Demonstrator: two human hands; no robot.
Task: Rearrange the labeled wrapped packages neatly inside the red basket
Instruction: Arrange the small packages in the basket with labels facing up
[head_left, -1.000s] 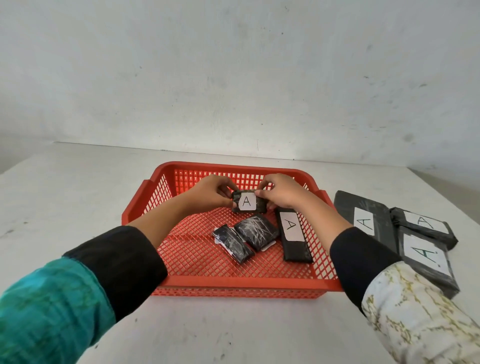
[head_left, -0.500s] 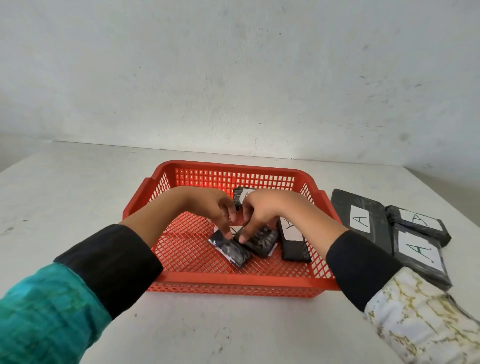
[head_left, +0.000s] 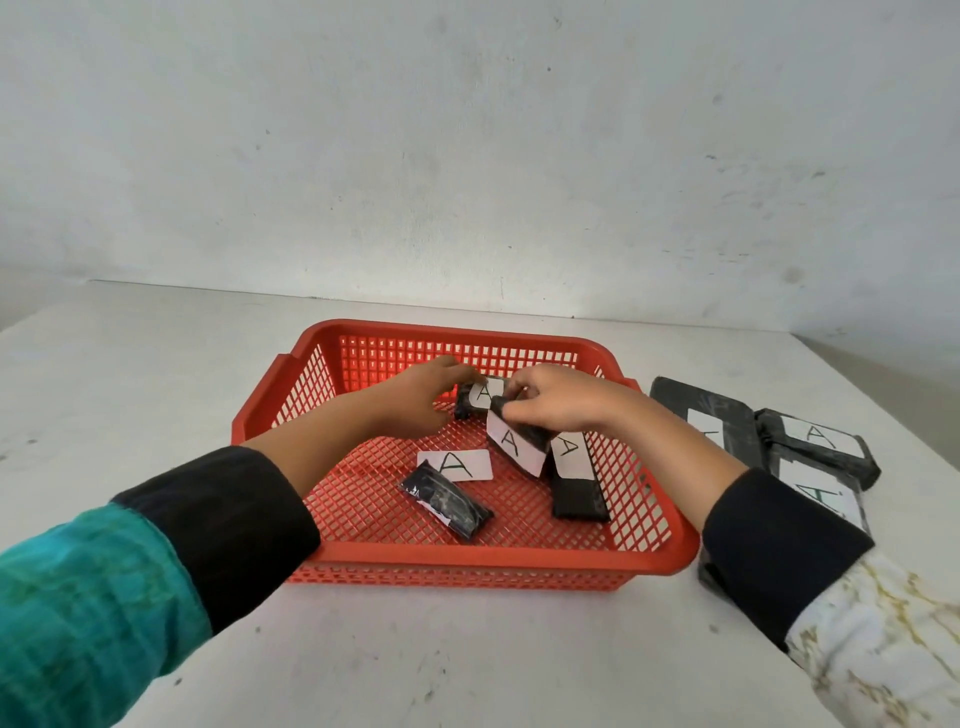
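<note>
the small wrapped package (head_left: 519, 441) is pinched in the right hand (head_left: 556, 408), tilted label-up over the red basket (head_left: 467, 564); the left hand (head_left: 415, 397) closes on another package (head_left: 475, 397) at the back wall. best set each flat, labels up, edges aligned. inside i count four packages plus one loose label (head_left: 454, 464); three more packages (head_left: 810, 441) lie on the worktop (head_left: 467, 660).

A pale, scuffed wall (head_left: 467, 156) fills the upper half, mottled with grey smudges and small dark specks. Below it runs a whitish table (head_left: 130, 374), its surface stained and scratched, its far edge meeting the wall. Soft, even light throughout.
</note>
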